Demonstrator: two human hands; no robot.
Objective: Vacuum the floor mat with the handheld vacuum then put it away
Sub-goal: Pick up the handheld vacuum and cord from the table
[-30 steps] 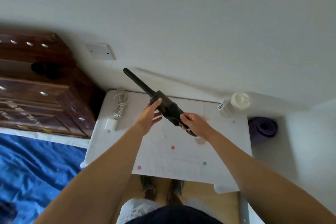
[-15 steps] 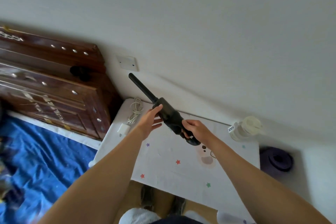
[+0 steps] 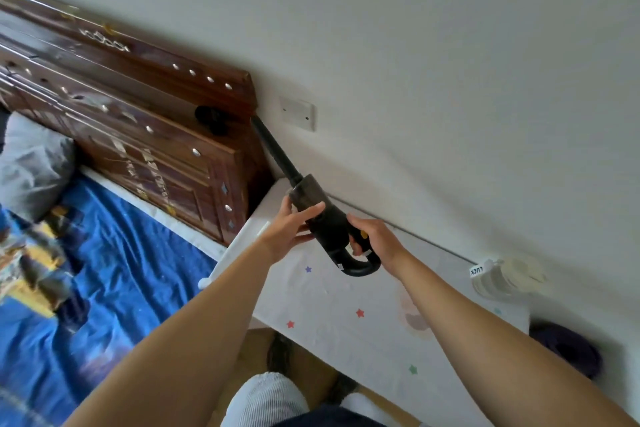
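Right grip wraps the loop handle of the handheld vacuum, left grip cradles its body above the bench; I judge it rigid, fairly light, long-nosed, best carried by that handle.

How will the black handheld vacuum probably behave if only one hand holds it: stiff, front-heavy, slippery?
Probably stiff: the handheld vacuum and its long nozzle form one straight line in the air. Perhaps front-heavy: the left hand holds the body while the right hand grips the loop handle. Likely not slippery, since that handle curves round under the right hand.
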